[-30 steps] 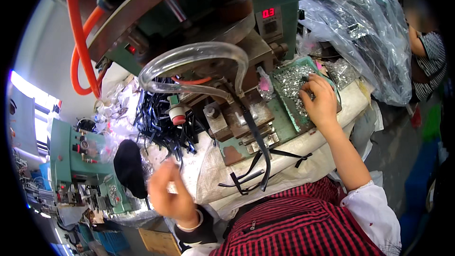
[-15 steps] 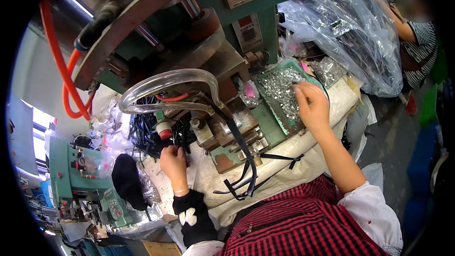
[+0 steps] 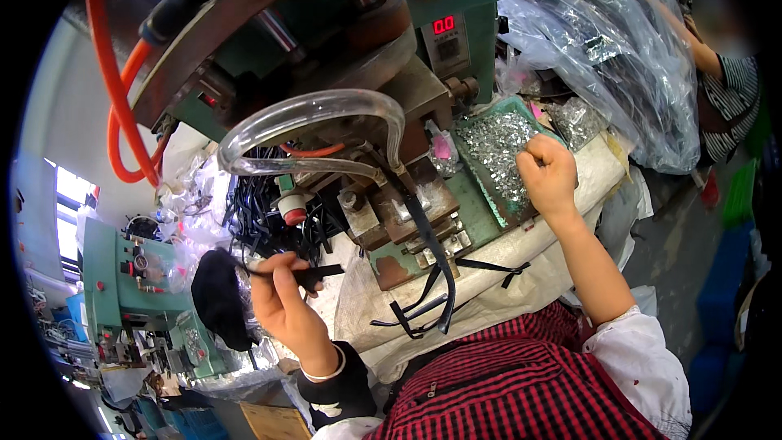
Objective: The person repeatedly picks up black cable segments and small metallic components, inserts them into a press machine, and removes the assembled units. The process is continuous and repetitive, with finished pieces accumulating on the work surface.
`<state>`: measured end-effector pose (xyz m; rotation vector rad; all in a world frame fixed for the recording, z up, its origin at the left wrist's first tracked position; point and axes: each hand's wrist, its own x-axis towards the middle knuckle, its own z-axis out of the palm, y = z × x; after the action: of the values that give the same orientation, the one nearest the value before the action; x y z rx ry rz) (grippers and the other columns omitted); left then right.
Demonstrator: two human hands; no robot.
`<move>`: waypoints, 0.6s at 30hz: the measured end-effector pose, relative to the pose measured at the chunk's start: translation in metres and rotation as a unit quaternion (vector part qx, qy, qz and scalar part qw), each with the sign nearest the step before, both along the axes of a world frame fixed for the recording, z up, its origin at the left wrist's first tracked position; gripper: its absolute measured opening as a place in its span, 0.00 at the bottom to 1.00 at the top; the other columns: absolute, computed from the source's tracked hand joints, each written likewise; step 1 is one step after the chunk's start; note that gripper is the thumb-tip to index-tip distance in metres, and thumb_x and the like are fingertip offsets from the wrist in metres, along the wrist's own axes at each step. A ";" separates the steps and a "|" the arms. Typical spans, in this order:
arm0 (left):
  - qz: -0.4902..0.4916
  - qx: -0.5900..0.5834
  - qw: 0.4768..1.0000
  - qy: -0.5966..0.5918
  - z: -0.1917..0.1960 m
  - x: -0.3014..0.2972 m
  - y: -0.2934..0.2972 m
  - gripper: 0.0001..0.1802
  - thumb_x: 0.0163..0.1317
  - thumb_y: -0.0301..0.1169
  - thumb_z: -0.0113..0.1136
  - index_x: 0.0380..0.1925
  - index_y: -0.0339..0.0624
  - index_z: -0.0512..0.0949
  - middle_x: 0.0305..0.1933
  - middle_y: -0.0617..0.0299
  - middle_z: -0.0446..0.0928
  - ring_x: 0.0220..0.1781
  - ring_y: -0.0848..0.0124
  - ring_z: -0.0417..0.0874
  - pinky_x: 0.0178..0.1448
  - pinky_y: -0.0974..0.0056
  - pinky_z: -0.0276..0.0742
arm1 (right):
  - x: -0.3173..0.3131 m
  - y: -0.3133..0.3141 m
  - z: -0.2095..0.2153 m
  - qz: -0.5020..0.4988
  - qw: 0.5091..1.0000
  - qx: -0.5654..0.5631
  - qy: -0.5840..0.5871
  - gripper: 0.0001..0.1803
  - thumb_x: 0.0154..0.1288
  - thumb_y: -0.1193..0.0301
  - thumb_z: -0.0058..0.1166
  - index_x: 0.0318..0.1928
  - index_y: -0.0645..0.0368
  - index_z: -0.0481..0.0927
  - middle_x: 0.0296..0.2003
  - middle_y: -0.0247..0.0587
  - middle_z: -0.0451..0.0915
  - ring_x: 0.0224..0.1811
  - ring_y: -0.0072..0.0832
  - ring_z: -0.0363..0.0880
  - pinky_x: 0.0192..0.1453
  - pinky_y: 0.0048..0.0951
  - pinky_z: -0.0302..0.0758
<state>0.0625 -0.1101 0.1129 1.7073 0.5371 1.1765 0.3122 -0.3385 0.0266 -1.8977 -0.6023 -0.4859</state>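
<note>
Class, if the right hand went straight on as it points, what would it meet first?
Probably the small silvery pieces in the green tray, just beyond the right hand; its height above them is unclear.

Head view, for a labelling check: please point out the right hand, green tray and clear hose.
Right hand [image 3: 551, 181]: head view, middle of the fist.
Green tray [image 3: 487, 197]: head view, left rim.
Clear hose [image 3: 326, 100]: head view, upper arch.

Glossy plastic tube [image 3: 314, 103]; strap [image 3: 330, 270] matt, perhaps cloth.
</note>
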 end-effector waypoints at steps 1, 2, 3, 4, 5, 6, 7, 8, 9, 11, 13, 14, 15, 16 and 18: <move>-0.036 0.035 0.998 -0.038 0.014 0.008 -0.017 0.11 0.78 0.31 0.50 0.39 0.36 0.78 0.32 0.61 0.79 0.26 0.76 0.74 0.29 0.74 0.69 | 0.000 -0.002 -0.001 -0.005 1.000 0.006 0.012 0.12 0.53 0.78 0.57 0.21 0.65 0.66 0.19 0.43 0.66 0.20 0.31 0.65 0.28 0.33 0.63; -0.076 0.070 0.992 -0.076 0.025 0.017 -0.032 0.11 0.76 0.30 0.52 0.36 0.36 0.78 0.31 0.59 0.80 0.26 0.73 0.78 0.29 0.73 0.72 | 0.000 -0.006 -0.004 -0.014 1.000 0.012 0.024 0.13 0.53 0.79 0.57 0.20 0.64 0.65 0.18 0.40 0.66 0.20 0.29 0.65 0.27 0.33 0.62; -0.186 0.140 0.971 -0.053 0.032 0.021 -0.041 0.09 0.72 0.29 0.57 0.34 0.37 0.80 0.31 0.57 0.82 0.28 0.70 0.81 0.30 0.70 0.74 | -0.001 -0.010 -0.006 -0.020 0.999 0.018 0.037 0.14 0.54 0.79 0.57 0.20 0.63 0.64 0.18 0.38 0.65 0.19 0.27 0.64 0.26 0.33 0.61; -0.294 0.205 0.933 -0.032 0.035 0.024 -0.048 0.07 0.69 0.28 0.62 0.31 0.37 0.81 0.31 0.55 0.83 0.29 0.66 0.84 0.30 0.68 0.77 | -0.003 -0.015 -0.009 -0.008 0.994 0.060 0.093 0.13 0.55 0.80 0.56 0.20 0.62 0.64 0.18 0.35 0.66 0.20 0.24 0.64 0.27 0.31 0.61; -0.388 0.216 0.896 0.014 0.036 0.026 -0.061 0.06 0.65 0.27 0.65 0.30 0.36 0.82 0.32 0.55 0.85 0.30 0.66 0.86 0.31 0.67 0.78 | -0.004 -0.019 -0.013 0.008 0.983 0.104 0.150 0.13 0.56 0.80 0.55 0.20 0.61 0.65 0.18 0.31 0.66 0.21 0.21 0.63 0.27 0.29 0.61; -0.477 0.224 0.848 0.059 0.035 0.027 -0.069 0.06 0.62 0.26 0.69 0.28 0.35 0.83 0.33 0.54 0.86 0.31 0.66 0.88 0.32 0.66 0.80 | -0.006 -0.022 -0.016 0.023 0.967 0.146 0.206 0.13 0.58 0.81 0.55 0.21 0.59 0.65 0.19 0.28 0.66 0.22 0.17 0.63 0.27 0.27 0.61; -0.468 0.204 0.856 0.083 0.031 0.026 -0.069 0.05 0.60 0.25 0.70 0.29 0.36 0.84 0.34 0.55 0.86 0.32 0.66 0.88 0.34 0.67 0.80 | -0.006 -0.029 -0.016 0.072 0.937 0.235 0.246 0.07 0.63 0.82 0.55 0.31 0.58 0.71 0.23 0.26 0.74 0.26 0.14 0.68 0.31 0.22 0.67; -0.458 0.184 0.863 0.109 0.024 0.019 -0.066 0.05 0.58 0.25 0.72 0.31 0.36 0.85 0.35 0.55 0.87 0.33 0.66 0.87 0.36 0.68 0.81 | -0.008 -0.028 -0.015 0.070 0.926 0.255 0.270 0.07 0.64 0.82 0.56 0.36 0.59 0.72 0.25 0.28 0.76 0.27 0.15 0.71 0.32 0.22 0.69; -0.447 0.163 0.869 0.136 0.020 0.015 -0.062 0.06 0.56 0.25 0.73 0.32 0.37 0.86 0.36 0.56 0.87 0.34 0.66 0.87 0.38 0.68 0.81 | -0.011 -0.023 -0.011 0.067 0.913 0.275 0.292 0.08 0.65 0.81 0.56 0.41 0.60 0.72 0.26 0.31 0.78 0.28 0.16 0.74 0.34 0.21 0.71; -0.351 0.021 0.925 0.145 0.025 0.016 -0.052 0.04 0.60 0.23 0.70 0.32 0.33 0.84 0.34 0.55 0.87 0.33 0.70 0.86 0.37 0.67 0.81 | -0.008 -0.018 -0.011 0.084 0.893 0.301 0.324 0.16 0.68 0.79 0.59 0.53 0.62 0.71 0.32 0.38 0.85 0.34 0.20 0.82 0.40 0.21 0.76; -0.289 -0.089 0.952 0.044 0.021 0.017 -0.047 0.05 0.64 0.22 0.66 0.35 0.30 0.81 0.34 0.52 0.86 0.32 0.71 0.85 0.34 0.67 0.81 | 0.001 0.000 -0.025 0.105 0.881 0.327 0.325 0.12 0.69 0.77 0.61 0.50 0.64 0.78 0.34 0.38 0.86 0.34 0.20 0.83 0.42 0.21 0.78; -0.273 -0.092 0.958 -0.013 0.020 0.020 -0.044 0.05 0.66 0.22 0.64 0.36 0.29 0.80 0.34 0.51 0.85 0.31 0.72 0.84 0.32 0.68 0.80 | 0.003 0.012 -0.021 0.122 0.875 0.343 0.318 0.10 0.69 0.76 0.62 0.49 0.64 0.81 0.34 0.37 0.86 0.34 0.19 0.83 0.43 0.21 0.78; -0.247 -0.096 0.964 -0.026 0.020 0.017 -0.038 0.05 0.69 0.22 0.61 0.39 0.30 0.77 0.32 0.50 0.84 0.27 0.71 0.82 0.29 0.71 0.78 | -0.004 0.019 -0.015 0.108 0.881 0.334 0.316 0.08 0.70 0.76 0.61 0.47 0.65 0.84 0.35 0.36 0.87 0.34 0.18 0.82 0.43 0.20 0.77; -0.207 -0.082 0.974 -0.042 0.020 0.015 -0.033 0.06 0.70 0.24 0.61 0.39 0.31 0.77 0.32 0.51 0.83 0.24 0.73 0.80 0.27 0.73 0.74 | -0.012 0.028 -0.005 0.099 0.904 0.270 0.316 0.09 0.71 0.76 0.59 0.49 0.65 0.84 0.36 0.34 0.87 0.37 0.17 0.82 0.45 0.20 0.77; -0.140 -0.069 0.987 -0.049 0.023 0.013 -0.026 0.07 0.71 0.27 0.61 0.39 0.31 0.77 0.32 0.52 0.83 0.24 0.73 0.80 0.26 0.73 0.74 | -0.033 0.042 0.029 0.152 0.932 0.209 0.254 0.10 0.71 0.77 0.57 0.50 0.65 0.84 0.39 0.37 0.87 0.40 0.20 0.83 0.49 0.22 0.78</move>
<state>0.0759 -0.1357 0.1359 1.5396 0.2990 0.9925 0.2795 -0.2968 0.0551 -1.4072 -0.3937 0.0851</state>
